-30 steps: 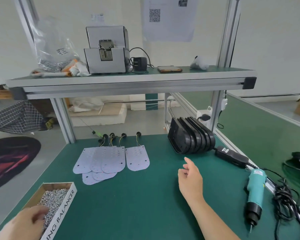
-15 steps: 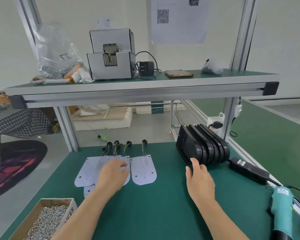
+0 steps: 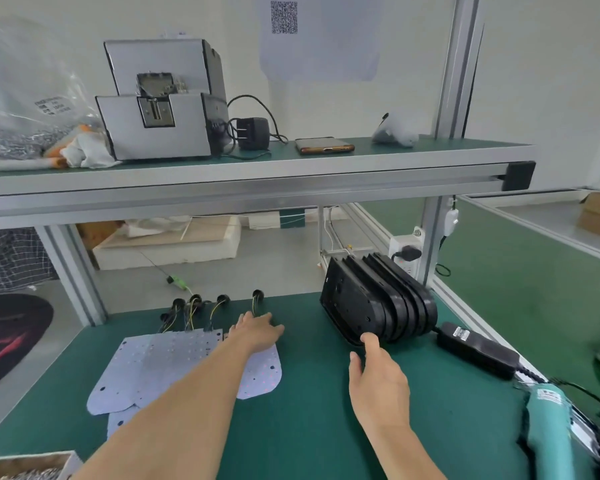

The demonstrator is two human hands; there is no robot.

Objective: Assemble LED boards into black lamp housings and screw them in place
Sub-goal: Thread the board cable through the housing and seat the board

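- My left hand (image 3: 257, 329) lies flat with fingers stretched on the far end of the single LED board (image 3: 262, 375), just left of the black lamp housings (image 3: 378, 299). It grips nothing.
- That board looks thin, light and fairly stiff, and it lies flush on the mat. I judge its bare rim the place to pinch, not the LED face or the wire tail (image 3: 257, 299).
- My right hand (image 3: 378, 379) is open and relaxed, holding nothing. Its thumb tip is at the front housing's lower rim, and I cannot tell whether it touches.
- The housings stand on edge, leaning in a row. They look like rigid shells with a raised rim to grip, but drawing one out may tip the rest.
- The other LED boards (image 3: 160, 362) overlap farther left of the housings.
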